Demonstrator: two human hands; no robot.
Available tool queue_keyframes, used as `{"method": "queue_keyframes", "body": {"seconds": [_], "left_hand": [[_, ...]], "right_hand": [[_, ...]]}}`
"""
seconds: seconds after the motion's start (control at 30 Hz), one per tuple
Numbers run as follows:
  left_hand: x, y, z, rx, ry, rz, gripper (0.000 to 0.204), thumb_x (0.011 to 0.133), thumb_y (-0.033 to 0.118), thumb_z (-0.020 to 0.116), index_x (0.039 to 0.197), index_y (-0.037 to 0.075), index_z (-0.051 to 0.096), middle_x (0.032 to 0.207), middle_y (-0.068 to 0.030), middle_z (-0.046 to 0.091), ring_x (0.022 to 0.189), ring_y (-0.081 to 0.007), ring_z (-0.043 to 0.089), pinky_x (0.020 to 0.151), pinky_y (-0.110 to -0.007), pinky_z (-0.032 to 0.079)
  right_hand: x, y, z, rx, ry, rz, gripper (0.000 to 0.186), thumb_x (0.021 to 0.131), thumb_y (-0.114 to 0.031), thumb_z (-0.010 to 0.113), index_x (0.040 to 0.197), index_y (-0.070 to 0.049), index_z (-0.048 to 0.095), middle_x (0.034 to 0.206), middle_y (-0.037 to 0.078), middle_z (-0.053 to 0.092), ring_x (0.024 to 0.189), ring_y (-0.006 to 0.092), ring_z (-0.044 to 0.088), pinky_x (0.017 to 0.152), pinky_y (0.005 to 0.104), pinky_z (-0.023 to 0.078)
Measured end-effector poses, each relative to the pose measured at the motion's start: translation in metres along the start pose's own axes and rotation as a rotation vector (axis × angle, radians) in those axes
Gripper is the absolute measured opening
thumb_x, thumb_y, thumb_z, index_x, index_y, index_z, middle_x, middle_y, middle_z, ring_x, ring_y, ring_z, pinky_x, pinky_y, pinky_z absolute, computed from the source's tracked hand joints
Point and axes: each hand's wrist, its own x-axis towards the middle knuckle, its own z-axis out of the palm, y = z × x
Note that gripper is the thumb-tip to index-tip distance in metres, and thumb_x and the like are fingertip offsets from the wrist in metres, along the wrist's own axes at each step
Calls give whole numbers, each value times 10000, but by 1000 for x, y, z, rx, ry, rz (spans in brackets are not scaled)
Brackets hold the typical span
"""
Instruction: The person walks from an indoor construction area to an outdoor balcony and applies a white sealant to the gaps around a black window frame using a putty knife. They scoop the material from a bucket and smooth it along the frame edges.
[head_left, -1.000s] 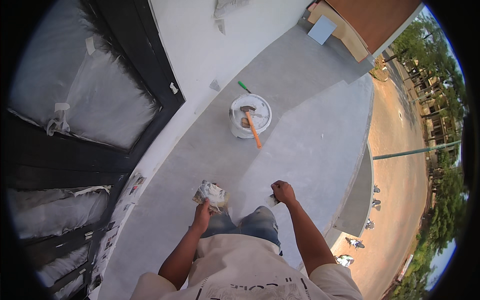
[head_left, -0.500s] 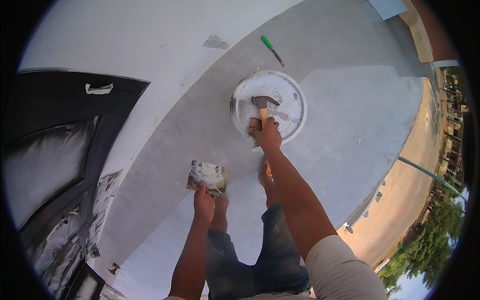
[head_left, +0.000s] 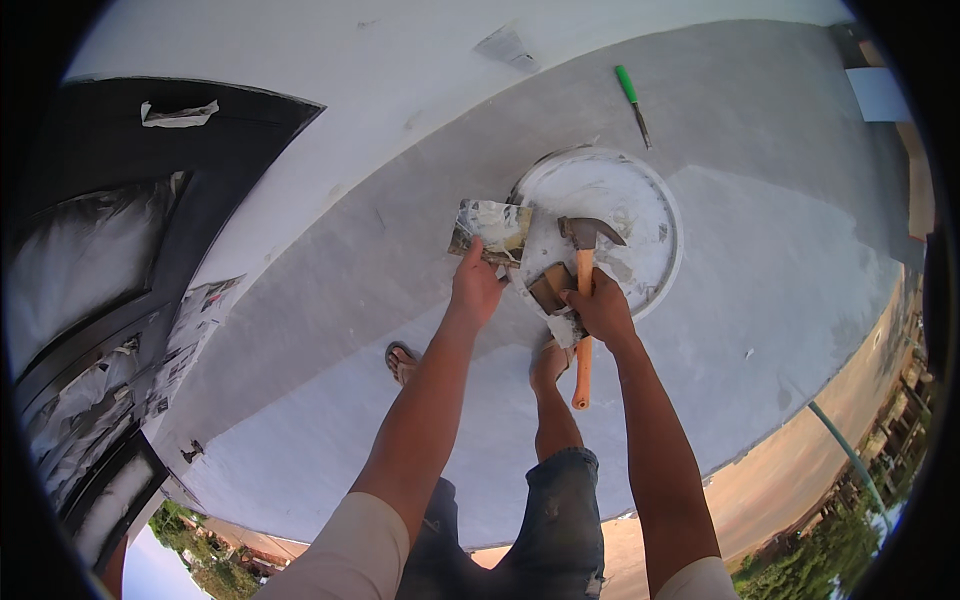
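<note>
Board (head_left: 505, 220) in left hand (head_left: 478, 292), patterned wall-side paper (head_left: 194, 340) illegible

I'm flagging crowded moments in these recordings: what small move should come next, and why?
Perhaps the right hand should steady the hammer: its handle juts past the edge of the bucket lid, a brown piece sits close beside it, and the left hand is already holding a smeared board.

Cream short sleeves (head_left: 345, 550), faded blue denim shorts (head_left: 562, 505), sandals (head_left: 402, 349)
</note>
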Motion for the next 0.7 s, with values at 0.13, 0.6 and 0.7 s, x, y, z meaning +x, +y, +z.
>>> {"method": "queue_keyframes", "body": {"seconds": [0.13, 0.6, 0.7], "left_hand": [[9, -5, -1, 32, -31, 17, 509, 996, 419, 407, 1423, 149, 344, 1452, -43, 388, 1339, -216, 333, 1097, -536, 201], [-146, 58, -189, -320, 277, 166, 445, 996, 382, 407, 1379, 159, 446, 1399, -43, 482, 1332, -263, 381, 1126, -528, 199], [-192, 80, -240, -303, 407, 298, 507, 1006, 397, 359, 1469, 195, 325, 1518, -28, 324, 1403, -265, 259, 1141, -522, 166]], "right_hand": [[-11, 10, -23, 299, -151, -31, 331, 799, -207, 706, 980, 31, 564, 761, 94, 630, 686, 163, 597, 647, 310, 471], [-78, 162, -17, 84, 362, 175, 341, 782, -214, 687, 1000, 28, 587, 770, 135, 641, 681, 234, 626, 632, 362, 487], [-13, 183, 47, -188, 253, 191, 336, 773, -284, 683, 963, -25, 585, 816, 177, 657, 755, 354, 652, 681, 442, 493]]}}
